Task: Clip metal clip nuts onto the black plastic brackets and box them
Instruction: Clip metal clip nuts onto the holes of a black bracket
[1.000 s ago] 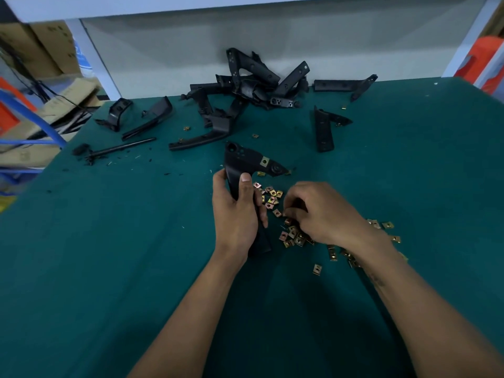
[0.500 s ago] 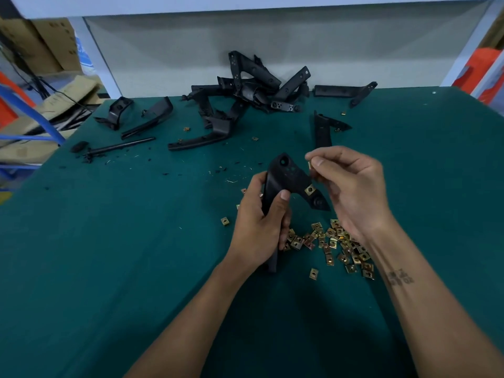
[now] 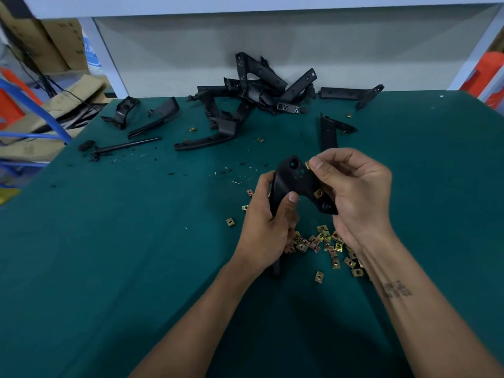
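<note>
My left hand (image 3: 268, 225) grips the stem of a black plastic bracket (image 3: 296, 178) and holds it upright above the green table. One brass clip nut (image 3: 318, 192) sits clipped on the bracket's right arm. My right hand (image 3: 354, 186) pinches another clip nut (image 3: 307, 165) between thumb and forefinger at the bracket's upper edge. A loose pile of clip nuts (image 3: 324, 242) lies on the table below both hands.
A heap of black brackets (image 3: 261, 88) lies at the back of the green table (image 3: 109, 255) against the wall. More brackets (image 3: 328, 132) and a black rod (image 3: 128, 145) lie scattered nearby. Cardboard boxes (image 3: 54, 45) stand at the left, off the table.
My right hand left the nut pile with a clip nut and rose to the bracket's top. My left hand lifted the bracket off the table and turned it.
</note>
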A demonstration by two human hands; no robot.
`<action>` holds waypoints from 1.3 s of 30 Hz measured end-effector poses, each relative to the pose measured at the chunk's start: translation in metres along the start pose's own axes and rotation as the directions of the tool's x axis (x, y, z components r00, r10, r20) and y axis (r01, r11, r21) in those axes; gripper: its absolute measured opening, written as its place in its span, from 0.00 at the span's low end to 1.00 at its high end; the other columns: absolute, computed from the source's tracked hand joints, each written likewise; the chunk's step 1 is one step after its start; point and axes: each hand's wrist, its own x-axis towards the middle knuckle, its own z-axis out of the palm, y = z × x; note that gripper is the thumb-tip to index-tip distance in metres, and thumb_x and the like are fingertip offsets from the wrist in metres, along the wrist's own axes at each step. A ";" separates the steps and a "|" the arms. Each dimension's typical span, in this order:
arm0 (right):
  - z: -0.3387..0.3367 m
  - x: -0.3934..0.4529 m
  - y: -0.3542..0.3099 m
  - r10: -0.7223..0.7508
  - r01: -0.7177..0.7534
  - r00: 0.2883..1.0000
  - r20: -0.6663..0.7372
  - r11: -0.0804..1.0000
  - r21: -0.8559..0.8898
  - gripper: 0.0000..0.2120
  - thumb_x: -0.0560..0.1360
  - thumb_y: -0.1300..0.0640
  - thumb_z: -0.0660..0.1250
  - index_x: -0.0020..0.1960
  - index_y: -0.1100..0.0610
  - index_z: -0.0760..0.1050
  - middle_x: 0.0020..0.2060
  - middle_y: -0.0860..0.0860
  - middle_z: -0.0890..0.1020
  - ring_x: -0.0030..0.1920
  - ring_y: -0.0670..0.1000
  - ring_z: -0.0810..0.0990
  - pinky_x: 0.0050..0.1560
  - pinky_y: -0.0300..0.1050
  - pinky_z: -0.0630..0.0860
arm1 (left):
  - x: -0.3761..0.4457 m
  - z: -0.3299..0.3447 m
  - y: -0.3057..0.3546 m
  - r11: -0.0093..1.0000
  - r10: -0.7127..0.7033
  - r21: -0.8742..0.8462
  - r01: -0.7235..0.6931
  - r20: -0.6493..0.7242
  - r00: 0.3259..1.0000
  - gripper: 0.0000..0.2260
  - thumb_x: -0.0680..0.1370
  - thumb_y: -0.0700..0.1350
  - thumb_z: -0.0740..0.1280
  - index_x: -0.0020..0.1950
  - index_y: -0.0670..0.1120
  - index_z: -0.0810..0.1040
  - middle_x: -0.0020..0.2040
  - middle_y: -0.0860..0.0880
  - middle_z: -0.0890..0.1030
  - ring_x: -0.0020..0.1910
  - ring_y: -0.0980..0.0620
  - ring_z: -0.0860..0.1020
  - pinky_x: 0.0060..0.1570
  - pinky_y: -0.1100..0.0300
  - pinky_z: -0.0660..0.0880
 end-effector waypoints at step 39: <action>0.009 -0.009 0.009 -0.235 0.243 0.970 0.062 0.946 -0.217 0.08 0.76 0.64 0.72 0.41 0.52 0.83 0.33 0.44 0.83 0.34 0.41 0.79 0.37 0.34 0.75 | -0.001 0.000 0.001 0.997 0.045 0.061 -0.043 -0.036 0.998 0.04 0.86 0.47 0.61 0.61 0.53 0.68 0.30 0.51 0.69 0.20 0.47 0.64 0.21 0.58 0.68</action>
